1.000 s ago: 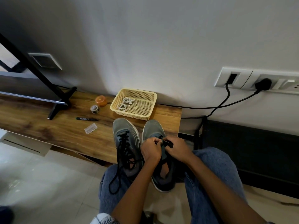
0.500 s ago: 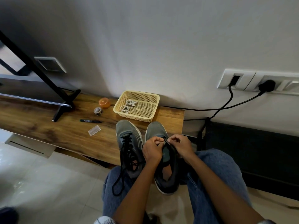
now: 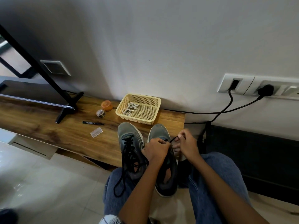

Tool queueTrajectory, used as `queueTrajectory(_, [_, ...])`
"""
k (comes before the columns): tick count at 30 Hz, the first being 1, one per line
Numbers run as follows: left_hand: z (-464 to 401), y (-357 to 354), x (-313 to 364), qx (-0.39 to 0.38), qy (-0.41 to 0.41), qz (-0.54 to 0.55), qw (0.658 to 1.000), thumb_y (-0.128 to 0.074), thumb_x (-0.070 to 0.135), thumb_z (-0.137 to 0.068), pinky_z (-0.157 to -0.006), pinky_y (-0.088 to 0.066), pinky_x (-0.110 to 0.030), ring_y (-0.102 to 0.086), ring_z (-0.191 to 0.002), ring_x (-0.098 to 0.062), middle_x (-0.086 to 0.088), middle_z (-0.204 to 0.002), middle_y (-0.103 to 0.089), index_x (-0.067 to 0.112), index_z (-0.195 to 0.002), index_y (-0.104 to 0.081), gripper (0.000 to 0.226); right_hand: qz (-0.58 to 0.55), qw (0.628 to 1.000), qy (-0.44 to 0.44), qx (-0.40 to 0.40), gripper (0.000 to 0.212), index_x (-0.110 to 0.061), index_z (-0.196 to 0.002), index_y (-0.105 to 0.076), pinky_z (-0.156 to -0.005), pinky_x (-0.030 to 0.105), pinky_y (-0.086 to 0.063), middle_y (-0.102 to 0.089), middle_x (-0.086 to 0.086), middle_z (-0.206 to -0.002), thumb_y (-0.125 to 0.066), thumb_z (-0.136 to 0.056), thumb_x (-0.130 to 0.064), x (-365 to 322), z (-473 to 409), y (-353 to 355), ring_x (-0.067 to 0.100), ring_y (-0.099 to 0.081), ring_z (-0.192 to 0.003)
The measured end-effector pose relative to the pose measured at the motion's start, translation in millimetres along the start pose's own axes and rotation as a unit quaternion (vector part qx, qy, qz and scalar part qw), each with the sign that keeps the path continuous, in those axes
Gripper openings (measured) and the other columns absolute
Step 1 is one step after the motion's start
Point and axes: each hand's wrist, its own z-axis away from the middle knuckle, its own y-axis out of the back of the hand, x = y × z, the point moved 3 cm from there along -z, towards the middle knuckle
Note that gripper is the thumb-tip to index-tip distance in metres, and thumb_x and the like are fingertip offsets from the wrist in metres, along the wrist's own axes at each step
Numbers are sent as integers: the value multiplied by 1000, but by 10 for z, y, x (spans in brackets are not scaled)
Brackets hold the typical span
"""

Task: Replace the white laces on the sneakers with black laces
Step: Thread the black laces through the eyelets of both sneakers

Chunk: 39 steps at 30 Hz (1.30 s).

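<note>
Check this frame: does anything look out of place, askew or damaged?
Nothing looks damaged. One oddity: the left sneaker's black lace ends hang loose and untied over the person's knee, while both hands work on the right sneaker.

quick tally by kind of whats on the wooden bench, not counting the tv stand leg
sneakers: 2, left sneaker, right sneaker
basket: 1
white lace bundles in it: 2
black marker: 1
tape roll: 1
orange cap-like piece: 1
clear packet: 1
total: 9
</note>
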Motion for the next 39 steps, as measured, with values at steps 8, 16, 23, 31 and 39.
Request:
queueTrajectory(8, [61, 50, -2, 28, -19, -34, 999, -63, 46, -82, -95, -40, -39, -56, -106, -15, 9, -94, -70, 35, -84, -72, 14, -66, 992, 50, 101, 19, -13, -87, -45, -51, 26, -53, -55, 9, -86, -35, -101, -8, -467, -64, 450, 22, -65, -66])
queueTrajectory(16, [123, 53, -13, 60, -44, -23, 997, -64, 41, -82, -93, -41, -39, -54, -110, -17, 8, -104, -67, 36, -93, -71, 14, -237, 933, 170, 209, 19, -19, -91, -40, -63, 24, -58, -61, 4, -92, -30, -103, -8, -1287, 4, 1088, 14, -70, -66])
queueTrajectory(23, [247, 115, -9, 120, -109, -69, 984, -66, 46, -80, -96, -33, -41, -46, -115, -19, 5, -112, -59, 30, -78, -64, 17, -16, 985, 146, 93, 13, -21, -88, -50, -72, 31, -56, -65, 7, -91, -49, -97, -12, -971, -60, 675, 22, -67, -84])
queueTrajectory(31, [214, 131, -50, 52, -77, -126, 988, -59, 57, -84, -96, -35, -38, -40, -121, -19, 5, -120, -56, 33, -97, -72, 30, 379, 900, 175, -125, 28, -14, -118, -65, -90, 34, -47, -60, 6, -119, -57, -91, -10, -163, -33, -165, 22, -55, -108])
queueTrajectory(39, [181, 143, -30, 46, -62, -175, 982, -59, 59, -83, -93, -30, -38, -44, -113, -18, 7, -112, -59, 35, -93, -74, 30, 431, 886, 159, -56, 15, -9, -102, -65, -76, 33, -47, -63, 7, -106, -57, -92, -17, -73, 15, -225, 22, -58, -97])
